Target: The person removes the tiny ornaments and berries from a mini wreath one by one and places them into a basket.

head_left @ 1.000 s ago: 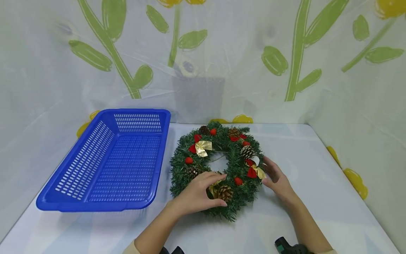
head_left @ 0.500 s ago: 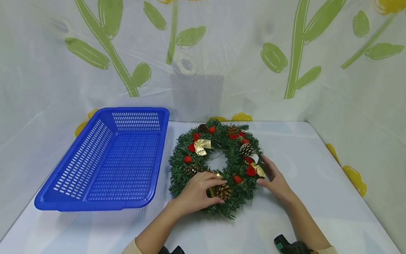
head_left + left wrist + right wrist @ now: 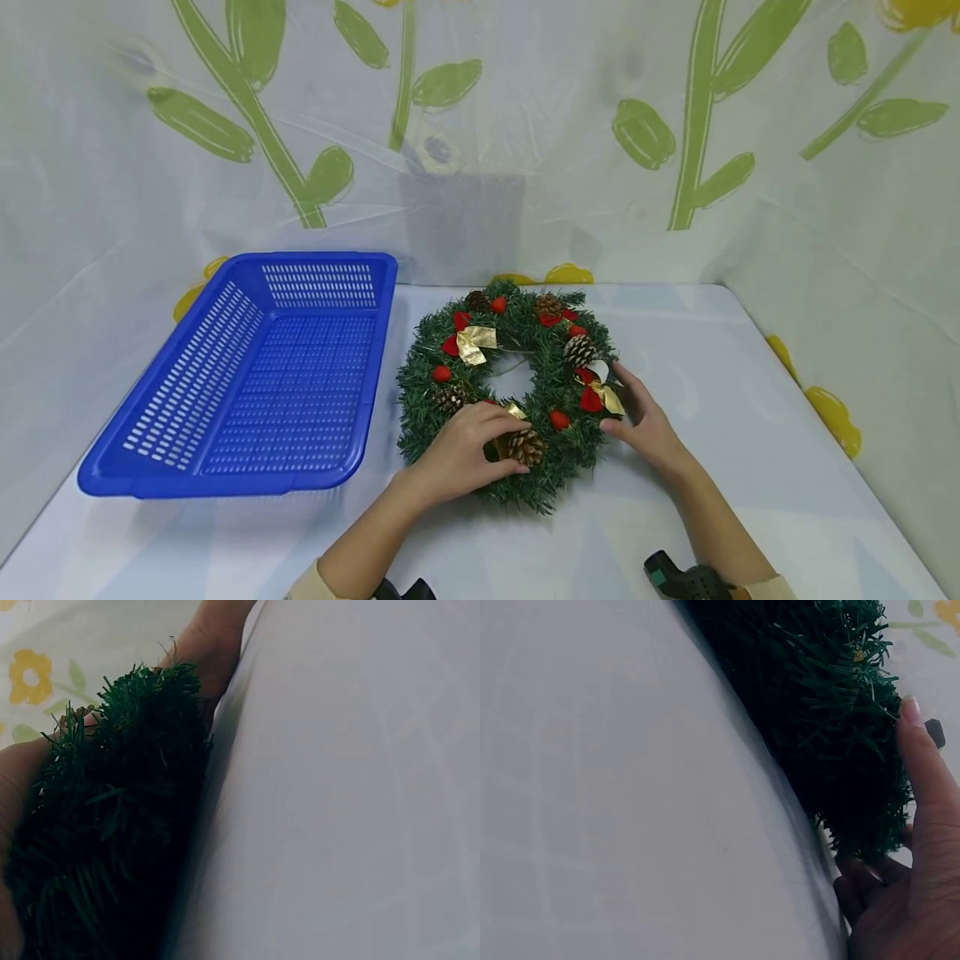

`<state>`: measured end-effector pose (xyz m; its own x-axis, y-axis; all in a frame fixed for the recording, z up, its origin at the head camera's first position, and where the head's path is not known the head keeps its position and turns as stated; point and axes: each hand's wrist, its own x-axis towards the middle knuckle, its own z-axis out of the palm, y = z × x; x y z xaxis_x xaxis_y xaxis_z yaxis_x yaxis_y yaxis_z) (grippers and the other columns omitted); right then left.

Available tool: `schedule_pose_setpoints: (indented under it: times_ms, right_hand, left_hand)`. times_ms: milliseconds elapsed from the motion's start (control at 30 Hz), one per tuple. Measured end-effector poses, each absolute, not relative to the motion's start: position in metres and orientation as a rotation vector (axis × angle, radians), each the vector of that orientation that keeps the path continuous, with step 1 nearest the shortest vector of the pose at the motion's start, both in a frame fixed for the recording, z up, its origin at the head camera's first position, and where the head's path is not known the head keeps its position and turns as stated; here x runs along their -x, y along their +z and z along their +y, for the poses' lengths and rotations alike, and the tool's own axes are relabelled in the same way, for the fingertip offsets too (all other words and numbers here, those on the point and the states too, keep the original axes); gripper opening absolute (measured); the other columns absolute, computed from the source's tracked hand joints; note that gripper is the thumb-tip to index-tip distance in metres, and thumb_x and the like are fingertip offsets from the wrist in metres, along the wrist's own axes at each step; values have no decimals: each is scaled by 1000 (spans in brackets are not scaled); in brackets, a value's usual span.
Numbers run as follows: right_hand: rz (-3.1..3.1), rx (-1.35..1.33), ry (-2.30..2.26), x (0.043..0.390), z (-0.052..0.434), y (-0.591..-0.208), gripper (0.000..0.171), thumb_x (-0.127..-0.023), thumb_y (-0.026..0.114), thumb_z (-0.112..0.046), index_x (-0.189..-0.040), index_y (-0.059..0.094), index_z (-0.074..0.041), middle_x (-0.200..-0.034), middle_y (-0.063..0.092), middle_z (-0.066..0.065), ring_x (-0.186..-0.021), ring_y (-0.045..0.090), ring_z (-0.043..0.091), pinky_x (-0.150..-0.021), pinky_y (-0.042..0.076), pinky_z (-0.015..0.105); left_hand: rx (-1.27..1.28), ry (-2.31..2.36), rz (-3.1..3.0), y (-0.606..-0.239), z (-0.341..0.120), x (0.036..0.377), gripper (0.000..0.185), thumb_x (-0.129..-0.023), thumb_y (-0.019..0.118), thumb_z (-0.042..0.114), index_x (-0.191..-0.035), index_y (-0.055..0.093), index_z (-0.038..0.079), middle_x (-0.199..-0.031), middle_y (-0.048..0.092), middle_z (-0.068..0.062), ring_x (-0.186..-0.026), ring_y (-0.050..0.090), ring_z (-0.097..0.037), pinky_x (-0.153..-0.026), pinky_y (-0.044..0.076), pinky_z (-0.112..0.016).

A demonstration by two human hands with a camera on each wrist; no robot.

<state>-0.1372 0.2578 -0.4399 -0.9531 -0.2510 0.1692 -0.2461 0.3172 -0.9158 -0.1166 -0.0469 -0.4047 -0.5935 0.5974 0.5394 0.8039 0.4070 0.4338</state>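
A green Christmas wreath (image 3: 420, 392) with pine cones, red berries and gold bows lies flat on the white table (image 3: 750, 467). My left hand (image 3: 480, 442) grips its near part, with fingers curled over the inner rim beside a pine cone (image 3: 525, 447). My right hand (image 3: 633, 412) holds the right outer edge by a red and gold bow (image 3: 600, 398), thumb low and fingers along the needles. The left wrist view shows the dark needles of the wreath (image 3: 112, 817) close up. In the right wrist view a finger (image 3: 922, 765) lies against the wreath (image 3: 817, 712).
A blue slotted plastic basket (image 3: 225, 486) stands left of the wreath, almost touching it, with nothing in it. Sheeting printed with green stems and yellow flowers (image 3: 675, 150) walls in the back and both sides. Bare table lies to the right and in front.
The left hand's fingers have curled a little tighter over the wreath's near part. The wreath and basket stay where they were; the view has shifted slightly.
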Motion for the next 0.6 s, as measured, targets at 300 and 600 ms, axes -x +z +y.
schedule_pose_setpoints:
  times_ms: [300, 600]
  right_hand:
    - [2520, 506, -1776, 140, 258, -442, 84, -86, 70, -12, -151, 17, -4, -155, 11, 23, -139, 14, 48, -99, 22, 1]
    - [2513, 503, -1773, 139, 260, -438, 85, -87, 69, -13, -151, 15, -4, -156, 8, 23, -140, 8, 48, -99, 21, 1]
  left_hand:
    - [1175, -1180, -2424, -394, -52, 112, 48, -75, 80, 26, -118, 66, 9, -106, 65, -2, -102, 57, -17, -88, 50, -31]
    - [1065, -1527, -2596, -376, -58, 110, 54, -83, 73, 25, -133, 56, 10, -116, 62, -4, -102, 58, -18, -83, 51, -33]
